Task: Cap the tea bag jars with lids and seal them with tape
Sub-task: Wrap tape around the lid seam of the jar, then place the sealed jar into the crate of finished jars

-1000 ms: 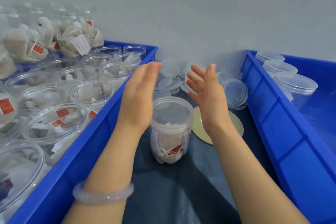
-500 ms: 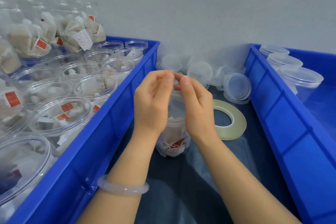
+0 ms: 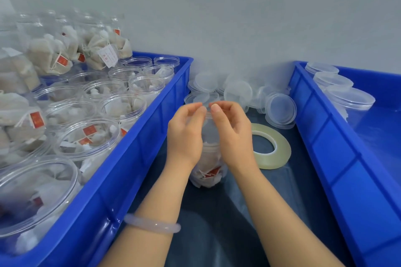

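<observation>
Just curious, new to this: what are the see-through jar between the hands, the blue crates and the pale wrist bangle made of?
See-through round jar: seemingly clear glossy plastic; tea bags show through. Blue rectangular crates: rigid moulded plastic, ribbed shiny walls. Pale milky bangle: translucent, polished; perhaps jade or glass.

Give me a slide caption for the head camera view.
Left hand and right hand nearly touch above a tea bag jar; tape roll alongside.
</observation>
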The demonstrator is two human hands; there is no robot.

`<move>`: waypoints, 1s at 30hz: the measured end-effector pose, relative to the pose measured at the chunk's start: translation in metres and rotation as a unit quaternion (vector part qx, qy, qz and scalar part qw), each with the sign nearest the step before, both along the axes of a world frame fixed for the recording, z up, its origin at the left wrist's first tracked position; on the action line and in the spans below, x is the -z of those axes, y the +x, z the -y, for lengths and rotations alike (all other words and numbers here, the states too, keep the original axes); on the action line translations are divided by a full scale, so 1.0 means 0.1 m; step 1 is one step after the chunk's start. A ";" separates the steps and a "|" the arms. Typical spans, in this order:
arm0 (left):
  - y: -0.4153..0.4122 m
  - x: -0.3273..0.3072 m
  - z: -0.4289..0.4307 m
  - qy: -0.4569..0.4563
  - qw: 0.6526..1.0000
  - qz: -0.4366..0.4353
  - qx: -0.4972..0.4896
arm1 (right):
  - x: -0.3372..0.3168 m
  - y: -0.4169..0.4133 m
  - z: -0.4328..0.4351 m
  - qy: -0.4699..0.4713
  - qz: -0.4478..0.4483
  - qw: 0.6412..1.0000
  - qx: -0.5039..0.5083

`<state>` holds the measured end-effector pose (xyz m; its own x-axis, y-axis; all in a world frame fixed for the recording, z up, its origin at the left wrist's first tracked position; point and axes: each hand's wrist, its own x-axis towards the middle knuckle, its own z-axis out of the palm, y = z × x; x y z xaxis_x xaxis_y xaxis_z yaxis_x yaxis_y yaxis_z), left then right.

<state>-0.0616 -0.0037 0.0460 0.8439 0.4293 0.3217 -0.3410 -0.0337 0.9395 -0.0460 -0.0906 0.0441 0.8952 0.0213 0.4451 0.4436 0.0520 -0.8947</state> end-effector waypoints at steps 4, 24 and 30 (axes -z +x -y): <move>-0.02 -0.01 0.01 -0.018 1.000 -0.012 0.016 | 0.01 -0.08 0.03 -0.014 -0.012 0.999 0.027; 0.16 -1.37 1.83 -0.088 0.947 0.125 0.282 | -1.45 -0.19 1.83 -0.118 0.197 0.919 0.321; 0.47 -0.80 2.21 0.058 0.941 -0.007 0.334 | -0.85 0.04 2.36 -0.196 0.098 0.921 0.322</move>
